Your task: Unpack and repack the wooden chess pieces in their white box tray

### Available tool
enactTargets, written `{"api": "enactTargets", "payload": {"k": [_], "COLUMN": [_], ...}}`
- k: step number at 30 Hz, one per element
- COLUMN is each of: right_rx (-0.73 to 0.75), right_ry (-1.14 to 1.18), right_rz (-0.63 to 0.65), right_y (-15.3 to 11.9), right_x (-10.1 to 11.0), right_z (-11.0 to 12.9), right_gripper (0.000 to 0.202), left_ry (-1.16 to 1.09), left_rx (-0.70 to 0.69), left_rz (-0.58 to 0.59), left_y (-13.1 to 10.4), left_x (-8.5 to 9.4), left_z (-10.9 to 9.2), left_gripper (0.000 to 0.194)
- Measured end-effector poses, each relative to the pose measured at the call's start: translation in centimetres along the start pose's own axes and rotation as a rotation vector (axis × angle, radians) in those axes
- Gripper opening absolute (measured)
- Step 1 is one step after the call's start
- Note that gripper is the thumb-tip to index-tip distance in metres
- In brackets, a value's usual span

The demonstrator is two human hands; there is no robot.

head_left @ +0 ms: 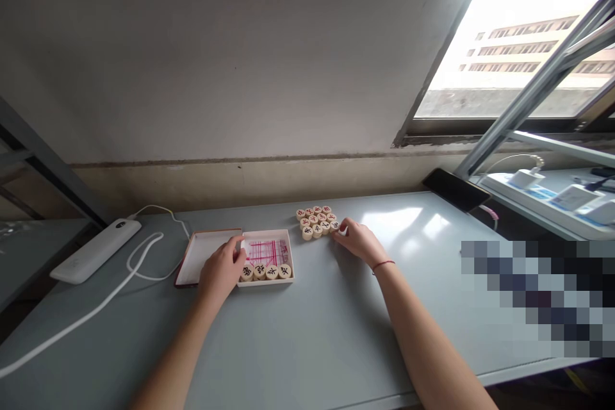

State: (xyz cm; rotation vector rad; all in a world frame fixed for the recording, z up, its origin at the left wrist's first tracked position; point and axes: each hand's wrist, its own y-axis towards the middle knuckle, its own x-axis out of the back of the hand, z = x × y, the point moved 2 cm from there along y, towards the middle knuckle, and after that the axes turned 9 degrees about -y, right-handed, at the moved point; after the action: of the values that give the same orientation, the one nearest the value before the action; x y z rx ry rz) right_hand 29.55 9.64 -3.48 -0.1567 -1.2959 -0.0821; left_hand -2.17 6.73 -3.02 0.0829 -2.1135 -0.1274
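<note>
My left hand (222, 267) rests at the left wall of a small white box (291, 250), its fingers bent over the rim. Along the near side of the box stands a row of several round Chinese chess pieces (271, 271) with black characters. A folded sheet with pink lines lies behind them. The open lid (204, 247), white inside with a reddish edge, lies under and beside my left hand. My right hand (361, 241) is closed at the right end of a cluster of chess pieces (314, 219), fingertips on the nearest corner piece (335, 226).
A white power bank (96, 250) and white cable (91, 320) lie at the left. At the right, a dark phone (456, 189) leans by a metal post, near a power strip with plugs (548, 195). A wall rises behind the grey table (298, 339).
</note>
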Motion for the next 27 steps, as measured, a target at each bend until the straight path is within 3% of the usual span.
{"api": "enactTargets", "payload": {"k": [7,14,19,27], "right_rx": [0.035,0.416,0.396,0.390], "right_ry": [-0.014,0.130,0.104,0.084], "right_rz": [-0.050,0.078,0.070,0.057], "right_y": [-0.5,-2.1,-2.1,-2.0], "right_x": [0.5,-0.6,-1.7,-1.7], "right_z": [0.4,4.4,5.1,4.8], "right_gripper": [0.018,0.015,0.026,0.021], "left_ry": [0.008,0.008,-0.001,-0.005], "left_rx": [0.007,0.033,0.048,0.045], "left_rz": [-0.019,0.010,0.019,0.024], "left_y": [0.0,0.1,0.1,0.1], "left_x": [-0.1,-0.2,-0.2,-0.1], "left_z": [0.1,0.1,0.0,0.0], "left_gripper": [0.029,0.029,0.029,0.029]}}
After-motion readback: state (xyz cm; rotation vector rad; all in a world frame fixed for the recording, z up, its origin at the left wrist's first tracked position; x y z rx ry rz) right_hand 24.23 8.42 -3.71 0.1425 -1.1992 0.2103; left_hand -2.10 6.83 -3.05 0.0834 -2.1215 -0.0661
